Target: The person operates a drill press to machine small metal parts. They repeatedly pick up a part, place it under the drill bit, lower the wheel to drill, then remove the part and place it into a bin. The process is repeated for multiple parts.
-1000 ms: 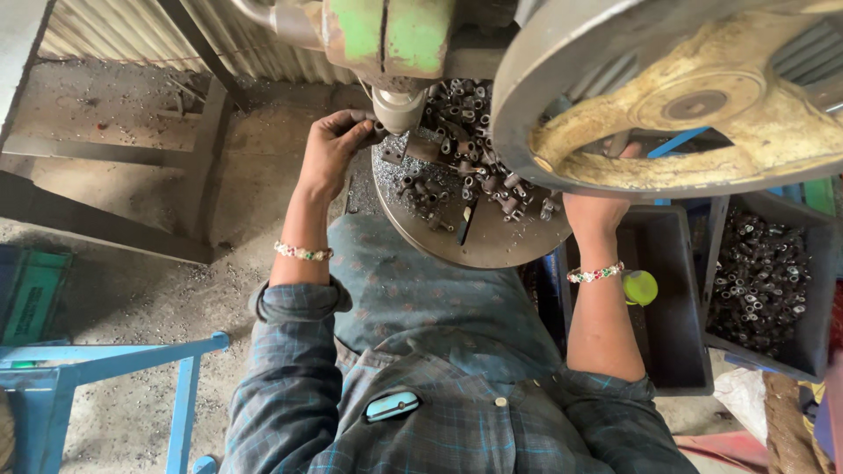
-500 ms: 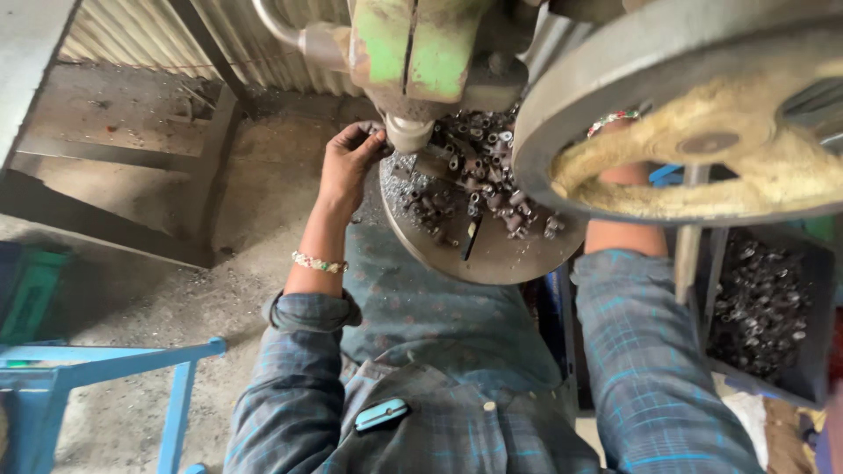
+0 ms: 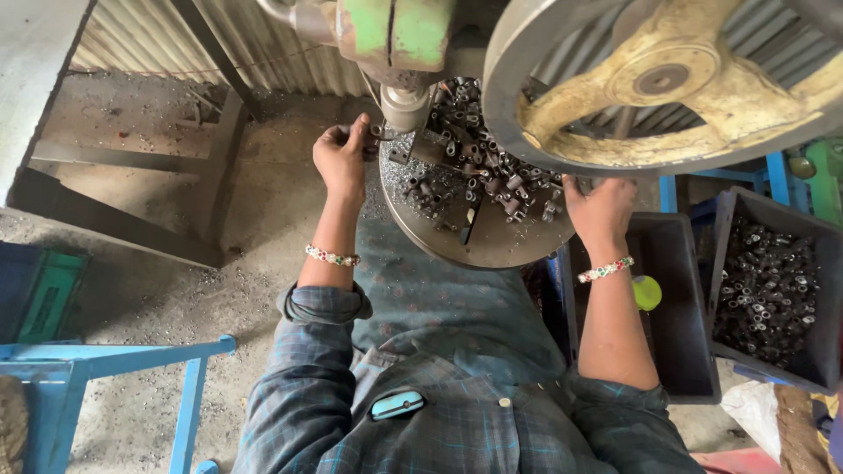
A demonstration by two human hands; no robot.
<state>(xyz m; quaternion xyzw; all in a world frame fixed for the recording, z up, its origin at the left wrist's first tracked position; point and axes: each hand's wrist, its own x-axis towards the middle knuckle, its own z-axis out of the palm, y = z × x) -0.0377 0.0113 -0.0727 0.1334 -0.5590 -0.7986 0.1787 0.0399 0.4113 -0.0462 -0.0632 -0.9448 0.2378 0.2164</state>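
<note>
Steel, small and tubular: one short metal sleeve [image 3: 376,132] was recorded pinched at the fingertips of the left hand [image 3: 341,158], fingers curled in around it, thumb uppermost. The piece was held just beyond the fingertips, touching or all but touching the tooling beneath the press ram [image 3: 406,105]; which of the two could not be told. Its long axis could not be read with certainty at this size.

Item, right hand [image 3: 601,209]: noted at the far rim of the round press table [image 3: 492,250], fingers partly curled and tucked under the edge of the flywheel [image 3: 667,83]. Whether anything was gripped there could not be told, the fingertips being hidden.

Item, heap of like metal sleeves [image 3: 474,167]: found loose on the table, lying between the two hands, nearer the right hand's fingers than the left's. The ram and the held piece were nearer the left hand by a clear margin; the right hand lay well apart from them, across the heap.

Item, green press head [image 3: 395,31]: mounted directly above the ram, beyond the left hand.

Item, dark plastic bin [image 3: 680,351]: set just beside the right forearm, on its outer side, with a yellow-green ball [image 3: 646,292] inside.

Item, second dark bin [image 3: 821,237]: placed farther out on the same side, loaded with more sleeves.

Item, beaded bracelets [image 3: 332,256]: worn one on each wrist.

Item, blue metal frame [image 3: 105,360]: noted well apart from the left elbow, on its outer side.
</note>
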